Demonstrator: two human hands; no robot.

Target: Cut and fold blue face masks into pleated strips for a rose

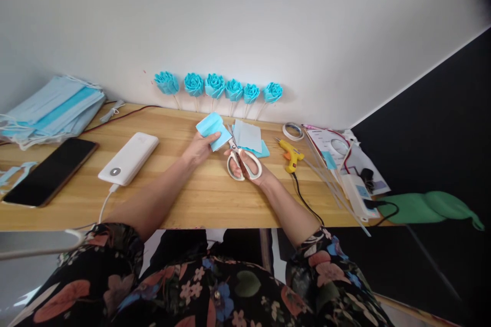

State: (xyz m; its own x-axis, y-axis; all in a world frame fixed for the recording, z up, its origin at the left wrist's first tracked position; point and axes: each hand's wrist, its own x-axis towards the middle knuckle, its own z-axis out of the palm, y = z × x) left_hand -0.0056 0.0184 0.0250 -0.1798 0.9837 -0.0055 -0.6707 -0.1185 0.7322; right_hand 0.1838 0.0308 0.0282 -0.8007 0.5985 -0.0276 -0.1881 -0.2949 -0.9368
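Scissors with white loop handles and metal blades [234, 147] at the edge of a folded light-blue sheet [212, 127], mid-frame.

From where I stand, the person's left hand [201, 147] pinches the sheet, thumb on top, while the right hand [251, 164] grips the scissors, fingers through the loops; I can't tell whether the blades bite in. Just right of them, a pale grey rectangular sheet [247, 134] lies partly over a brighter blue folded piece [264, 150] on the pale wooden tabletop [187, 199]. Six ruffled blue flowers on thin stems [215, 85] line the white wall at upper centre. A yellow glue gun with a black cord [292, 158] lies right of centre; a stack of light-blue face masks with white loops [53, 107] sits at the left, above a black smartphone [51, 171] and a white power bank [128, 158].
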